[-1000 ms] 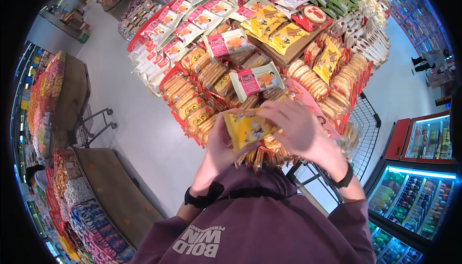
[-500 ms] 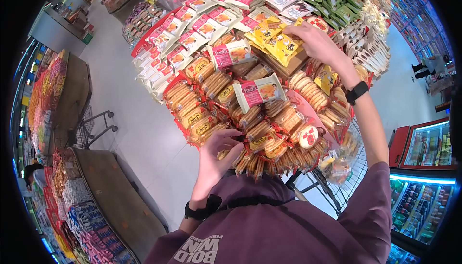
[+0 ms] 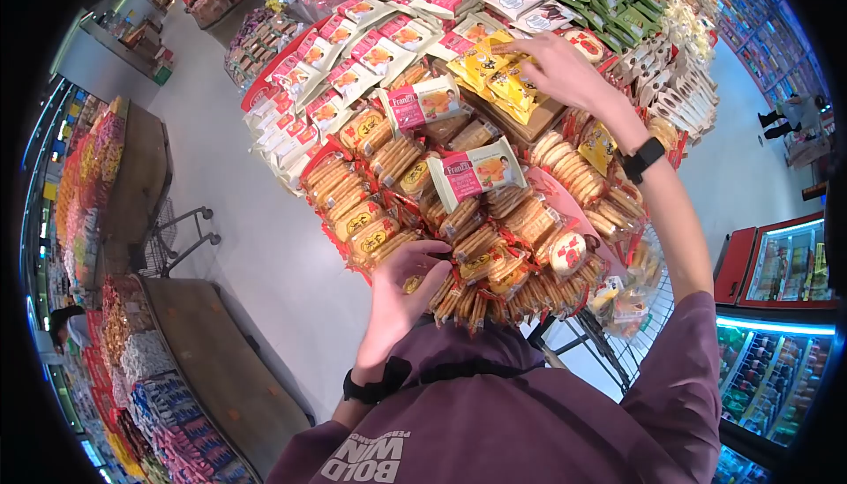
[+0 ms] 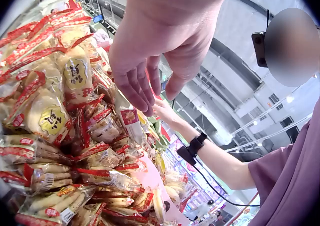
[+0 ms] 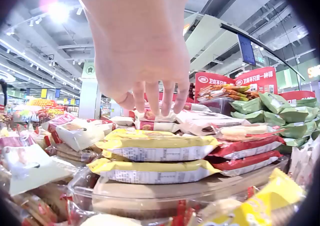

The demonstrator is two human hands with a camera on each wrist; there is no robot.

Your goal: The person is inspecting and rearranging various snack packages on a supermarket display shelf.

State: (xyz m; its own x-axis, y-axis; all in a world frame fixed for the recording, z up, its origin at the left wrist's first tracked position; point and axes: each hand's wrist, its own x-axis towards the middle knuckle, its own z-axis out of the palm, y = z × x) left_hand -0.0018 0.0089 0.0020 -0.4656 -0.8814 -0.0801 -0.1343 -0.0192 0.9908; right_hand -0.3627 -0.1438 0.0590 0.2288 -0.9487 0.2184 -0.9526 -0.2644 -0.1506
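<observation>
My right hand (image 3: 565,69) reaches out over yellow snack packets (image 3: 525,100) lying on a brown box top (image 3: 547,122). Its fingers (image 5: 167,98) point down at the far side of the stacked yellow packets in the right wrist view, with nothing gripped. Red packets (image 5: 245,153) lie right beside that stack. Near the front of the display, my left hand (image 3: 401,285) hovers by bagged round crackers (image 3: 375,237), fingers loosely bent and holding nothing. Two white-and-pink packets (image 3: 476,171) rest on the bagged crackers between the hands.
White-and-pink packets (image 3: 379,52) fill the display's left side, green packets (image 3: 609,7) its far right. A wire shopping cart (image 3: 648,307) stands at the right front. Drinks fridges (image 3: 768,378) are farther right, and a long brown counter (image 3: 221,352) of sweets is left.
A yellow packet was between both hands a second ago. The right hand then went forward to the yellow packets and now sits slightly farther left; the left hand is empty and stays at the front.
</observation>
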